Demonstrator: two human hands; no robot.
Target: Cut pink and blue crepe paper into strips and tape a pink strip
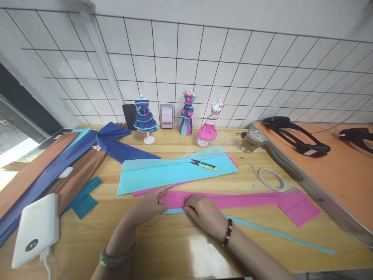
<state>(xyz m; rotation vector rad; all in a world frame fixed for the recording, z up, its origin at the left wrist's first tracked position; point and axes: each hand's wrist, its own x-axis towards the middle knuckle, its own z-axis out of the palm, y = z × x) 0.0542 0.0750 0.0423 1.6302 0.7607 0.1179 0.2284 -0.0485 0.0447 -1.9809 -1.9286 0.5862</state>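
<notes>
Both my hands rest on a long pink paper strip point(247, 200) that lies across the wooden table point(163, 249). My left hand point(151, 204) pinches the strip's left end, fingers closed on it. My right hand point(204, 214), with a bead bracelet at the wrist, presses and grips the strip's near edge just to the right. A thin light-blue strip point(279, 233) runs out from under the pink one toward the right. Behind lies a light-blue paper sheet point(175, 173) with small thread snips point(204, 164) on top.
A tape roll point(271, 179) and a glass point(253, 140) sit at the right, beside an orange board point(335, 171) with black headsets. Three dressed mini mannequins point(186, 112) stand at the wall. Blue and brown paper strips point(58, 163) and a white power bank point(36, 229) lie left.
</notes>
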